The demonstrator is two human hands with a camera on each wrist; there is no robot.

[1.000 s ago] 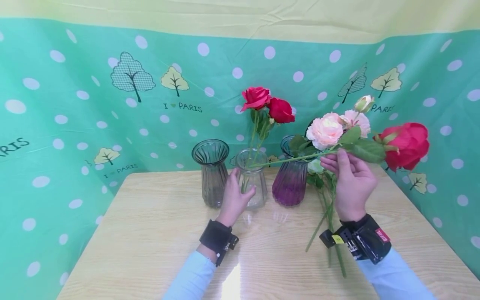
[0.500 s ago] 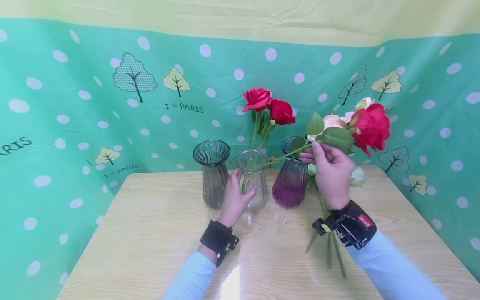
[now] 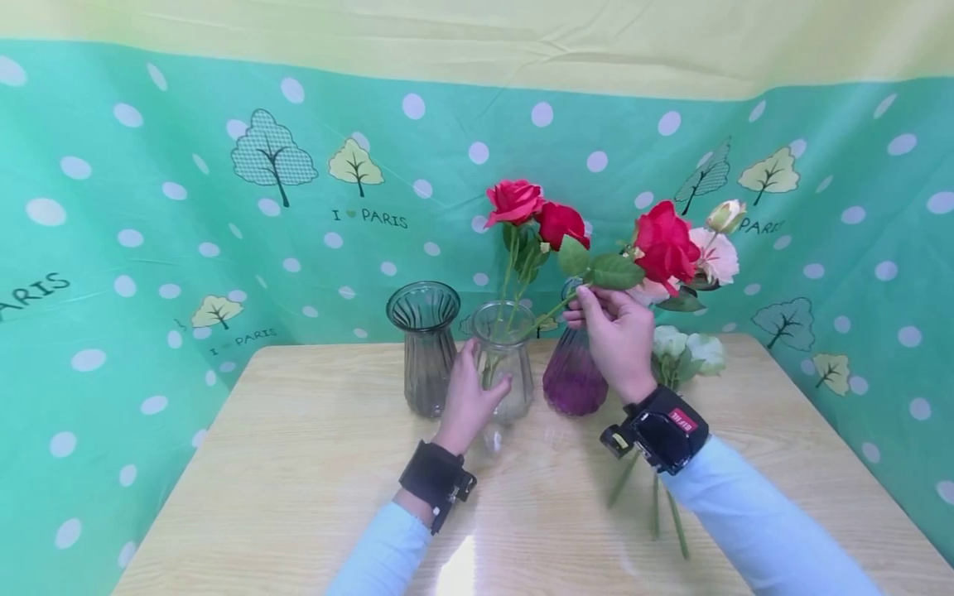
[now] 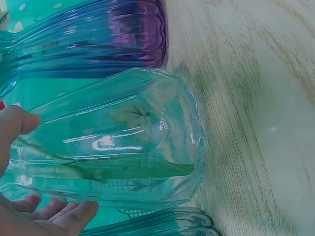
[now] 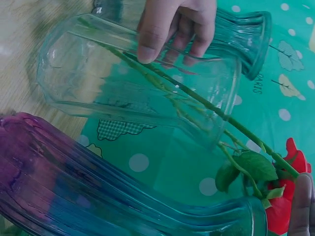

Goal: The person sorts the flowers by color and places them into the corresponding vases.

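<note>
A clear glass vase (image 3: pixel 516 377) stands upright in the middle of the table, with two red roses (image 3: pixel 514 202) rising from its mouth. My left hand (image 3: pixel 468 396) holds it at the near left side, thumb and fingers on opposite walls in the left wrist view. Between thumb and fingers, my right hand (image 3: pixel 622 338) pinches the green stem (image 5: pixel 219 114) of another red rose (image 3: pixel 666 247), close below its leaves. That stem slants through the vase's mouth, its lower end inside the glass. The held bloom points up and right, overlapping pink flowers behind it.
Left of the clear vase stands a grey-green ribbed vase (image 3: pixel 428 368). On its right is a blue-to-purple vase (image 3: pixel 574 386), partly behind my right hand. White flowers (image 3: pixel 689 352) lie on the table (image 3: pixel 313 463) at right, long stems toward me. Pink flowers (image 3: pixel 717 255) show above them.
My right hand has moved left with the rose, bringing its bloom inward and its stem deeper into the clear vase. My left hand has stayed on the vase.
</note>
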